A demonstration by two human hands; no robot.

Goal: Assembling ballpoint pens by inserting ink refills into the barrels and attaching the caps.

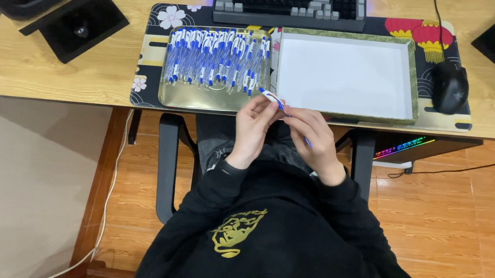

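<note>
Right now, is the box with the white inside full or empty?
Empty. The white-lined box shows only its bare white bottom, while the gold tray beside it holds all the blue and white pens.

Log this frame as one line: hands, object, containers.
left hand: holds pen | right hand: holds pen | pen: blue-white, over desk edge | metal tray: many pens | white-lined box: empty

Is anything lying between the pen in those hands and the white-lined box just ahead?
Nothing visible. The pen is held by both the left hand and right hand, just short of the empty box; only its low near rim lies between.
</note>
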